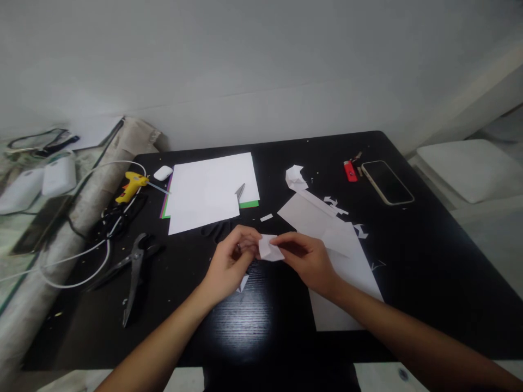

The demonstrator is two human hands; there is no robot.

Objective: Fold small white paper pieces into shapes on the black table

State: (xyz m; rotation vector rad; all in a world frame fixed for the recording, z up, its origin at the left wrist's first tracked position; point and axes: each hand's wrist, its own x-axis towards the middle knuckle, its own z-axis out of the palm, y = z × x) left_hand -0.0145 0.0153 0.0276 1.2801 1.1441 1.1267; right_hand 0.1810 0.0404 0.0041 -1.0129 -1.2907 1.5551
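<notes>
Between both hands is a small piece of folded white paper [270,249], held just above the black table. My left hand [236,256] grips its left edge with fingers and thumb. On the right edge, my right hand [305,260] pinches it between thumb and fingertips. Under and beside my right hand lie white paper sheets [343,288]. A small white paper scrap [243,283] shows beside my left hand. Black-handled scissors [216,231] lie beyond my left hand, their blades partly covered by a stack of white paper [208,190].
At the left are a yellow glue gun [131,188], its white cable, a white earbud case [163,173] and large dark shears [134,267]. A crumpled paper shape [296,178] sits toward the back. A red lighter [350,171] and a phone [387,183] lie at the right.
</notes>
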